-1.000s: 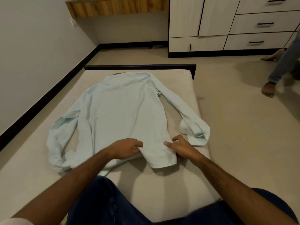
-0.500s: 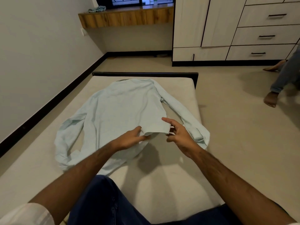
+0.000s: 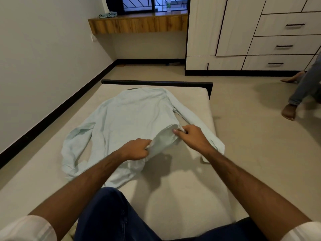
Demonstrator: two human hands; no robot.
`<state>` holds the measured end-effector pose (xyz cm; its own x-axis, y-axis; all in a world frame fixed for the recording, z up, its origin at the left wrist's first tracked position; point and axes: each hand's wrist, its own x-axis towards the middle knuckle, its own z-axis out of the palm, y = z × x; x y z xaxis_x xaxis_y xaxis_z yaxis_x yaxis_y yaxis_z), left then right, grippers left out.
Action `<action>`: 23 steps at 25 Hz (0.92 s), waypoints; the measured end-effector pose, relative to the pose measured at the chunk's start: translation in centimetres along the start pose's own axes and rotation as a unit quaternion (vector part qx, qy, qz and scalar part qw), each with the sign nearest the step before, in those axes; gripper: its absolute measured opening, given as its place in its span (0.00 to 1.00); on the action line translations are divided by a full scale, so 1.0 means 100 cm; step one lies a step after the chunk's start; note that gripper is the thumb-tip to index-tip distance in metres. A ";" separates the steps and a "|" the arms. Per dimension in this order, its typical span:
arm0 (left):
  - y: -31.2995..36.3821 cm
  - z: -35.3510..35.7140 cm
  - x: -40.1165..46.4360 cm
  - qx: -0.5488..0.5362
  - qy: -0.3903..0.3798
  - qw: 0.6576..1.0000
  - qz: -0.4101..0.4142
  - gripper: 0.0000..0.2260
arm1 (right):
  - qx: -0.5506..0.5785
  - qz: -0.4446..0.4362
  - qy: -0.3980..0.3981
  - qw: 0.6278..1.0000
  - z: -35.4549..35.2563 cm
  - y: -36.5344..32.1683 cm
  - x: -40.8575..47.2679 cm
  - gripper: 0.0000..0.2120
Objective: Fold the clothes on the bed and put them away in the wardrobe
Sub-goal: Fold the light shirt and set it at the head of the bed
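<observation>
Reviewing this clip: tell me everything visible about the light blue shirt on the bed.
The light blue shirt is a long-sleeved garment of thin, soft-looking woven cloth, lying mostly flat on the bed, collar end toward the far edge. Its left sleeve curves down the left side; the right sleeve runs toward the bed's right edge. The bottom hem is lifted off the mattress and curled over: the left hand grips it at one point, the right hand pinches it further along. The cloth looks lightly creased.

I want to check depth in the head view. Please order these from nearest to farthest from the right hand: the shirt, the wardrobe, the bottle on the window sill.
1. Shirt: held by the right hand, on the bed.
2. Wardrobe: across the floor, right.
3. Bottle: far sill, top centre.
</observation>
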<state>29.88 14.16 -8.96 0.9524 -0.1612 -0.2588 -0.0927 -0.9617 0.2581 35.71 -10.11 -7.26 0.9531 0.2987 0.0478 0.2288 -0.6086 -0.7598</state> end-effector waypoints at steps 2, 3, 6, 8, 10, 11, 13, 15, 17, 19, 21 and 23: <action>-0.020 -0.002 -0.004 0.059 0.026 0.998 0.005 0.12 | -0.006 0.017 0.003 1.000 -0.006 0.006 -0.002 0.19; -0.031 0.000 -0.009 0.072 0.035 0.997 -0.007 0.13 | 0.002 0.021 -0.001 1.000 -0.006 0.010 -0.003 0.17; -0.060 0.009 -0.022 0.065 0.051 0.995 -0.051 0.09 | 0.046 0.042 -0.016 0.998 -0.002 0.026 -0.009 0.14; -0.074 0.010 -0.031 -0.005 0.091 0.994 -0.069 0.04 | 0.061 0.051 -0.014 0.997 0.000 0.032 -0.012 0.12; -0.079 0.002 -0.037 -0.122 0.156 0.977 -0.078 0.06 | 0.024 0.042 -0.004 0.999 0.000 0.032 -0.013 0.08; -0.078 -0.003 -0.041 -0.174 0.175 0.967 -0.066 0.06 | -0.010 0.028 0.001 1.000 0.000 0.032 -0.012 0.07; -0.075 -0.014 -0.051 -0.215 0.147 0.965 -0.007 0.04 | -0.057 -0.013 0.012 0.998 0.000 0.034 -0.011 0.11; -0.074 -0.017 -0.062 -0.142 0.045 0.987 0.060 0.05 | -0.081 -0.048 0.021 0.995 -0.004 0.036 -0.011 0.13; -0.072 -0.012 -0.072 -0.062 -0.062 0.993 0.078 0.04 | -0.169 -0.087 -0.007 0.982 -0.009 0.042 -0.012 0.12; -0.067 -0.004 -0.076 -0.051 -0.097 0.990 0.088 0.09 | -0.362 -0.129 -0.054 0.922 -0.013 0.050 -0.017 0.12; -0.058 0.001 -0.075 -0.089 -0.095 0.987 0.091 0.13 | -0.483 -0.179 -0.054 0.855 -0.012 0.063 -0.022 0.08; -0.048 0.008 -0.074 -0.097 -0.122 0.984 0.083 0.10 | -0.514 -0.189 -0.096 0.831 -0.005 0.069 -0.034 0.05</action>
<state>23.00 19.77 -9.00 0.8287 -0.3833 -0.4077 -0.1613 -0.8612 0.4819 34.16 -15.72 -12.33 0.7474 0.6640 -0.0231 0.6478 -0.7205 0.2472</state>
